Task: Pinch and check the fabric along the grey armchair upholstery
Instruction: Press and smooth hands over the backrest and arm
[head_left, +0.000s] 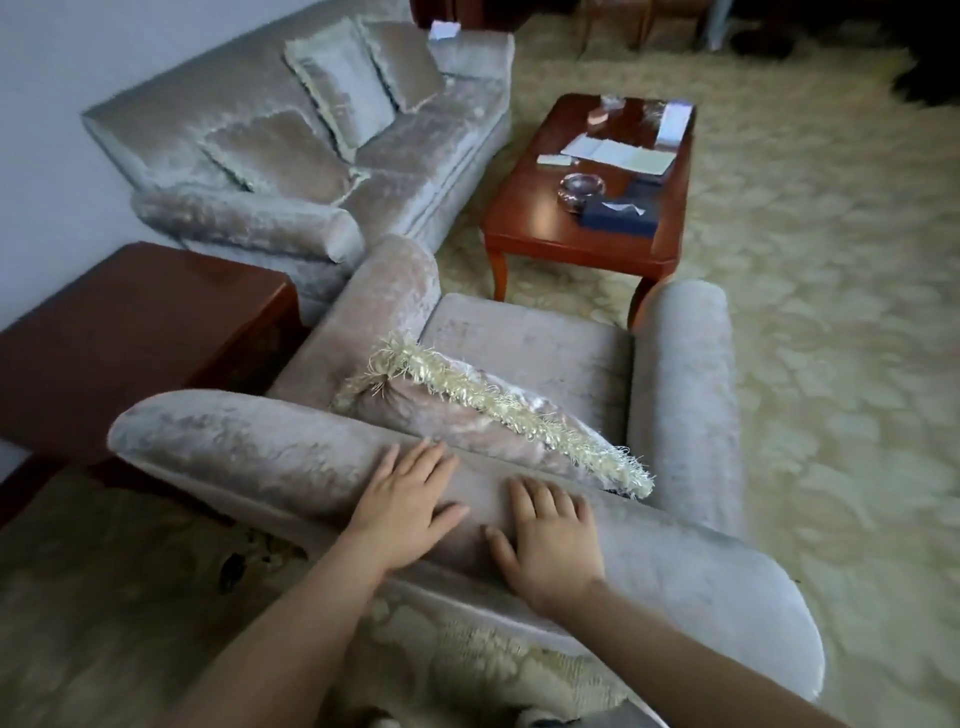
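A person's left hand (410, 501) and right hand (550, 540) lie flat, fingers straight, side by side atop the backrest (249, 457) of the grey armchair (530, 353), its length running sideways beneath both, fabric unpinched.

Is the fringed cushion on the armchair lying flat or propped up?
Propped up: the fringed cushion leans against the backrest, fringed edge uppermost.

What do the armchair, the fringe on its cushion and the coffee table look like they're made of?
Armchair: grey fabric, probably crushed velvet, judging by its patchy sheen. Fringe: pale, shiny threads, maybe synthetic. Coffee table: reddish-brown wood or veneer, glossy varnish that reflects light.
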